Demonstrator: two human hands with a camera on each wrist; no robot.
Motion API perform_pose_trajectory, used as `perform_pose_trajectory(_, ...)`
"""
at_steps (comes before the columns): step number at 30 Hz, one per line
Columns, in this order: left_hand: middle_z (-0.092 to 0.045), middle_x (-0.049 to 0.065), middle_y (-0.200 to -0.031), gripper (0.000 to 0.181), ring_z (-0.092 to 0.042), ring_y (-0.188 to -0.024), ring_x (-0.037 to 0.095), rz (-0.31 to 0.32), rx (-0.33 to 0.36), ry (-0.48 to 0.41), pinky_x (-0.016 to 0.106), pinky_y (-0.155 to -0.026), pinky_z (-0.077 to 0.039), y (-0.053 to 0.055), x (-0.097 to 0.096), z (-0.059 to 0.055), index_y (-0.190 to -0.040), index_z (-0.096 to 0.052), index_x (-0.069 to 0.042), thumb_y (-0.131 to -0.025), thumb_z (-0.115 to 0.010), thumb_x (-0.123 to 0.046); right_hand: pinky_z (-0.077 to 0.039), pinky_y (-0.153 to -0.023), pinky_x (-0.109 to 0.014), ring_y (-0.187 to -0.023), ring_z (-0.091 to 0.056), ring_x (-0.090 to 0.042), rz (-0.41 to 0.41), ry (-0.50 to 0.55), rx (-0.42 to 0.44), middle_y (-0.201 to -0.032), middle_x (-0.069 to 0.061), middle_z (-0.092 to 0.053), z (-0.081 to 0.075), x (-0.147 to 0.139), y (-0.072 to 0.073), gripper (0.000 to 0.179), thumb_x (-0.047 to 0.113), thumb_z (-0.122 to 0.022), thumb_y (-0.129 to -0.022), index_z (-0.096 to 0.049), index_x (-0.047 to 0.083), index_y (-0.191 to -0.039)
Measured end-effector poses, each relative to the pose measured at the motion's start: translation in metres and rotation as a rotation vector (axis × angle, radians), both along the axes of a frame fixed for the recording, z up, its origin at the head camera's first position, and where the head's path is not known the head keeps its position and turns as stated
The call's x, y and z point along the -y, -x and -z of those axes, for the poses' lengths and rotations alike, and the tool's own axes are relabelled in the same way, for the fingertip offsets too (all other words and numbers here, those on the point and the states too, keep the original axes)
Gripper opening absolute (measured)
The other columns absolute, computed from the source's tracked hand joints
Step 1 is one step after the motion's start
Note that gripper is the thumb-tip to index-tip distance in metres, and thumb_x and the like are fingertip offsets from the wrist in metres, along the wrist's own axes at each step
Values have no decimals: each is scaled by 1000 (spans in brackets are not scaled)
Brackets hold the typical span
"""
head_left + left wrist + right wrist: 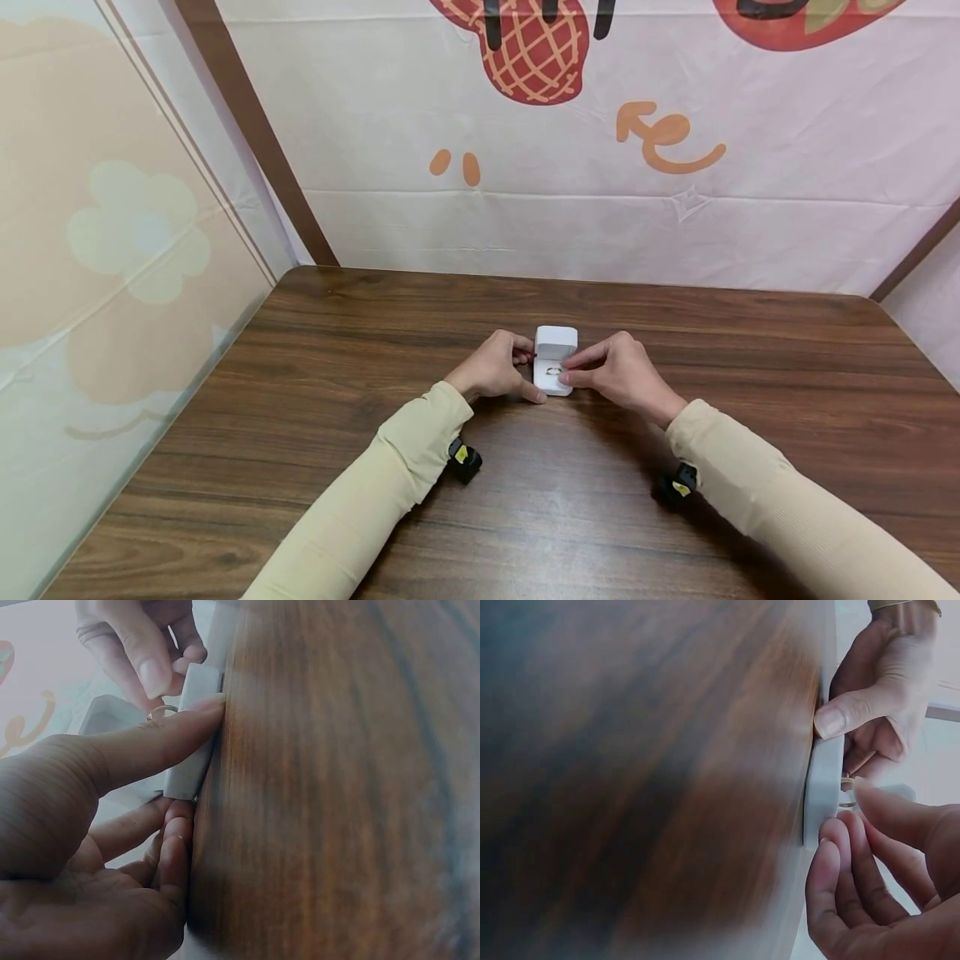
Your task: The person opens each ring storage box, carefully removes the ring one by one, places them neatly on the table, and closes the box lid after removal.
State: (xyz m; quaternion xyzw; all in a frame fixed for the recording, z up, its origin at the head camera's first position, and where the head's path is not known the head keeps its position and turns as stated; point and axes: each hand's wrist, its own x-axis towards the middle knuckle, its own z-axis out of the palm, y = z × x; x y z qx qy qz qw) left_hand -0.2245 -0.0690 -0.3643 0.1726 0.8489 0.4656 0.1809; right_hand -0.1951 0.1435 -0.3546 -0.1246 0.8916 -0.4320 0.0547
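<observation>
Ring, gold: setting too small to tell in the head view; lower part hidden by the thumb of the left hand in the left wrist view, partly covered by the thumb of the right hand in the right wrist view.

Ring box, white, toward the counter's far edge: sides partly hidden by fingers.

Counter, wood-grain: near edge and near corners cut off; grain blurred in the right wrist view.

Sleeves, cream: cut off.

Red print, beyond the counter's far edge: top cut off.
</observation>
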Motion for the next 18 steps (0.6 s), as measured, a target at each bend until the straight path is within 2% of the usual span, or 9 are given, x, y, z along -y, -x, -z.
perform_pose_trajectory(10, -68, 12, -115, 61, -58, -105, 20, -3, 1, 6, 31, -97, -48, 0, -1, -1, -122, -66, 8, -67, -92, 1, -51, -71, -31, -95, -67, -22, 36, -60, -11, -93, -4, -77, -1, 4, 2, 10, 19, -86, -83, -84, 13, -91)
perform_pose_trajectory(18, -67, 12, -116, 61, -58, -105, 20, -3, 1, -1, 33, -98, -48, 0, -1, 0, -122, -66, 8, -68, -92, 1, -49, -62, -29, -80, -66, -15, 26, -57, -37, -85, -2, -77, -1, 6, 1, 6, 17, -85, -83, -84, 12, -87)
